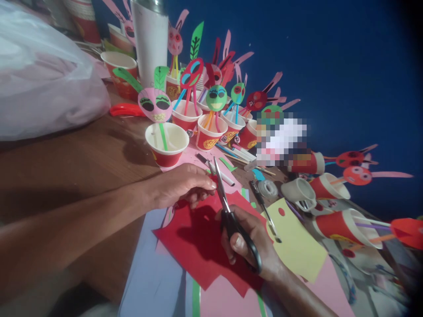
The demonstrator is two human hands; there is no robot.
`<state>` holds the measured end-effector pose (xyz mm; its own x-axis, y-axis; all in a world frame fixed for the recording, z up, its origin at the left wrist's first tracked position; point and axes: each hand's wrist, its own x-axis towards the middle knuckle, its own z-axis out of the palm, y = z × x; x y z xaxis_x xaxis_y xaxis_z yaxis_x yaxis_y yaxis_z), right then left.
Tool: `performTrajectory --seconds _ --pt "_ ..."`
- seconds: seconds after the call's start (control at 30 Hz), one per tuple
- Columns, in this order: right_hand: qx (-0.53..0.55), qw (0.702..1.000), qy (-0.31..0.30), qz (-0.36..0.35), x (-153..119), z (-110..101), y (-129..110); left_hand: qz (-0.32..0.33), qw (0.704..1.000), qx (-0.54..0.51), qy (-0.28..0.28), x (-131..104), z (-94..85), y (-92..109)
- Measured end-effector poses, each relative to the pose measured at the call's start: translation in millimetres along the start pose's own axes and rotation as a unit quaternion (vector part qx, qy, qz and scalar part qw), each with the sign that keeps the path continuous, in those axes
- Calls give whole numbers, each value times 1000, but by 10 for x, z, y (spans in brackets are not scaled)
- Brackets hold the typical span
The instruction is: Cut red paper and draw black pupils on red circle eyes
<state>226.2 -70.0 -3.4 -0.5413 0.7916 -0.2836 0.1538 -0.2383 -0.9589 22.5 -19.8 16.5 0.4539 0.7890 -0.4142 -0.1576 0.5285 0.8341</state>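
My right hand [246,240] grips black-handled scissors [222,189], their blades pointing up and away with the tips slightly apart. Just left of the blades, my left hand [185,185] pinches a small red paper piece [214,178], mostly hidden by the fingers. The blades pass close beside the left fingertips; whether they touch the paper I cannot tell. Below both hands lies a large red paper sheet [198,246] with cut-out edges, on top of pink and bluish sheets [152,264].
Paper cups [168,149] with paper rabbit-like faces on straws stand behind the hands. A white flask [150,44] and a plastic bag [49,79] are at the back left. Yellow paper [294,242], a pen [264,207] and a clear tape roll [267,189] lie to the right.
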Motion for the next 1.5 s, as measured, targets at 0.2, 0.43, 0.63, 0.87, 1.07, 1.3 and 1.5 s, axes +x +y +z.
performTrajectory --seconds 0.2,0.43,0.63,0.87,1.07,1.3,1.5 --pt "-10 1000 5 -1 -8 -9 5 6 1000 -3 6 2 8 -9" --pt "-12 1000 -14 -13 16 -9 2 18 1000 0 25 12 14 -21" --pt "-14 1000 -22 -10 7 4 -22 10 1000 22 11 11 -2 -28" --pt "-30 999 -13 -7 -5 16 -37 11 999 40 23 15 -11 -37" --pt "-35 999 -3 3 4 8 -39 5 999 35 17 -4 8 -3" --pt "-27 1000 -4 5 1 -3 -11 19 999 34 16 -1 -10 -22" --pt "-22 1000 6 9 1 -3 -18 2 998 58 34 -35 28 38"
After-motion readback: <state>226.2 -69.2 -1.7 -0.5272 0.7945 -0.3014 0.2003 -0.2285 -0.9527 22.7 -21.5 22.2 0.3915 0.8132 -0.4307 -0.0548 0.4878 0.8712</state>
